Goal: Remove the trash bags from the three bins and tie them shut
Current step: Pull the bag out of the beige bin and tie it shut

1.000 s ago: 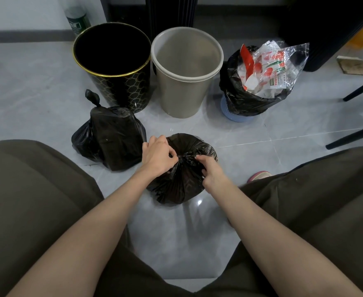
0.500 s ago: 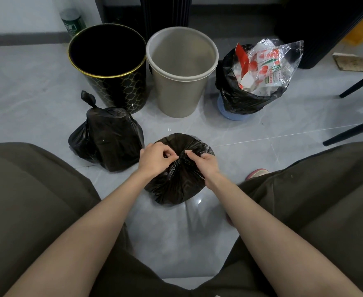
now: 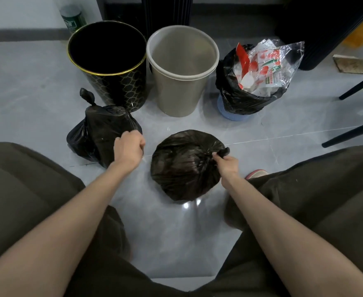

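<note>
pinching round bag (image 3: 182, 168) at its neck, right hand (image 3: 226, 164) clamps; left hand (image 3: 128, 147) curled (hold unclear), floor (image 3: 148, 137) between.

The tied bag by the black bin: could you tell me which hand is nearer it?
Left. The left hand is at the tied bag's right edge; the right hand pinches the middle bag's knot.

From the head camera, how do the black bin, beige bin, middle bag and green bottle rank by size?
1. Black bin and beige bin: look about alike.
2. Middle bag: somewhat smaller, though nearer the camera, so unsure.
3. Green bottle: smallest, partly hidden.
</note>
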`<move>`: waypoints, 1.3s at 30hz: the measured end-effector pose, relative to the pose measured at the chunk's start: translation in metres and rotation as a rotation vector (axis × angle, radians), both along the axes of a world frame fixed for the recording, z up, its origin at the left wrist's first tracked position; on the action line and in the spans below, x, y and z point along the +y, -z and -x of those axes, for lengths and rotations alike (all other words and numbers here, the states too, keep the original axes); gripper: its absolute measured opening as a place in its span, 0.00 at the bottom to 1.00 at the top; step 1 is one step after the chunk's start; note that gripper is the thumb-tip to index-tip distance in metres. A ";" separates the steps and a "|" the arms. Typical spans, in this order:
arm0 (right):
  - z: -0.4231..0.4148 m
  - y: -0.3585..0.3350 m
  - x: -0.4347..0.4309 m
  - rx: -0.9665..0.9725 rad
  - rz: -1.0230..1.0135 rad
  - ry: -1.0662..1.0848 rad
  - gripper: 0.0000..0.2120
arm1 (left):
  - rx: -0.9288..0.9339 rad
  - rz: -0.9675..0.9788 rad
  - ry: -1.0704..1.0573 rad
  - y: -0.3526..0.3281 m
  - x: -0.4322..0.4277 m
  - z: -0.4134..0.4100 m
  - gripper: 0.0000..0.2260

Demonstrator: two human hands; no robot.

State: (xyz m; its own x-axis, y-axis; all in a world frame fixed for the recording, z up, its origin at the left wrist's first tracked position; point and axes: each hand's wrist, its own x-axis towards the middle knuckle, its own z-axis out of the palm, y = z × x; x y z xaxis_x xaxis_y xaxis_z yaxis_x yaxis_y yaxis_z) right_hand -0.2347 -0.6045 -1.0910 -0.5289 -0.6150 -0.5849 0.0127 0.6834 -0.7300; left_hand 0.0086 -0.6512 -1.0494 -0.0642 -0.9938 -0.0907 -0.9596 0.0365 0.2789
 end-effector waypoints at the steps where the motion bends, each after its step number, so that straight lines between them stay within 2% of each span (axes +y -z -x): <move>1: 0.002 -0.006 -0.001 -0.068 0.026 0.004 0.13 | 0.029 -0.018 -0.010 -0.002 -0.004 -0.003 0.09; 4: -0.003 -0.013 0.003 -0.194 0.021 -0.098 0.07 | 0.119 -0.074 -0.009 0.002 0.001 -0.002 0.09; 7: -0.007 -0.005 0.008 -0.123 0.072 -0.167 0.07 | 0.325 -0.208 -0.018 0.014 0.009 0.007 0.07; 9: -0.014 -0.002 0.007 -0.044 0.120 -0.202 0.04 | 0.427 -0.280 0.046 0.015 0.013 0.023 0.11; 10: -0.019 -0.004 0.007 -0.035 0.129 -0.221 0.05 | 0.423 -0.289 0.092 0.015 0.015 0.032 0.13; 14: -0.028 -0.006 0.000 0.020 0.094 -0.282 0.22 | 0.327 -0.259 0.197 0.017 0.019 0.051 0.16; 15: -0.028 -0.007 -0.002 0.020 0.098 -0.276 0.19 | 0.299 -0.258 0.201 0.018 0.019 0.054 0.17; 17: -0.029 -0.009 -0.003 0.041 0.114 -0.269 0.04 | 0.258 -0.253 0.199 0.020 0.020 0.062 0.18; 22: -0.027 -0.003 -0.001 0.107 0.167 -0.222 0.09 | 0.196 -0.262 0.206 0.030 0.023 0.073 0.20; 26: -0.022 0.009 -0.003 -0.024 0.102 -0.034 0.13 | 0.227 -0.247 0.161 0.038 0.030 0.071 0.14; 29: -0.018 0.013 -0.001 -0.078 0.071 0.046 0.10 | 0.232 -0.240 0.136 0.041 0.032 0.066 0.17; 32: -0.012 0.012 0.004 0.147 0.050 -0.005 0.07 | 0.363 -0.304 0.023 0.045 0.032 0.058 0.22; 34: -0.008 0.013 0.010 0.206 -0.016 -0.004 0.15 | 0.376 -0.397 -0.081 0.050 0.034 0.051 0.26; 36: -0.010 0.015 0.015 0.139 -0.114 0.003 0.24 | 0.398 -0.515 -0.233 0.052 0.038 0.049 0.30; 37: -0.013 0.017 0.017 0.052 -0.142 0.014 0.28 | 0.479 -0.591 -0.347 0.050 0.040 0.050 0.32; 39: -0.020 0.022 0.020 -0.186 -0.146 0.059 0.34 | 0.770 -0.768 -0.605 0.046 0.046 0.054 0.34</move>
